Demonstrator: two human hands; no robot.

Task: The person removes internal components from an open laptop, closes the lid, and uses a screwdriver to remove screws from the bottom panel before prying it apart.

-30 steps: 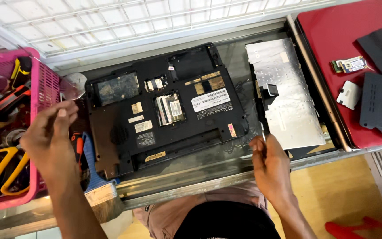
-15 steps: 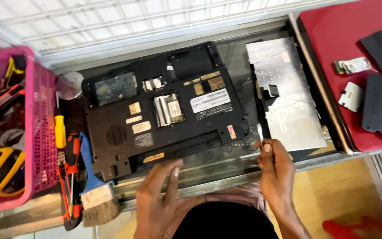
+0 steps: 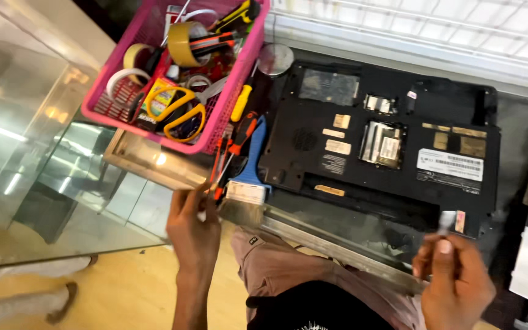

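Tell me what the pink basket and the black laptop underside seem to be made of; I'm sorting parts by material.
The pink basket looks like moulded plastic: uniform bright colour and an open lattice wall. The laptop underside appears to be matte black plastic, with a dull even sheen, moulded vents and paper-like labels stuck on. The open bays show what look like metal parts, though that is hard to confirm.

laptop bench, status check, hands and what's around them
Left hand at tool tips beside blue brush. Right hand pinching small silver part by the black laptop base. Pink basket beside the tools.
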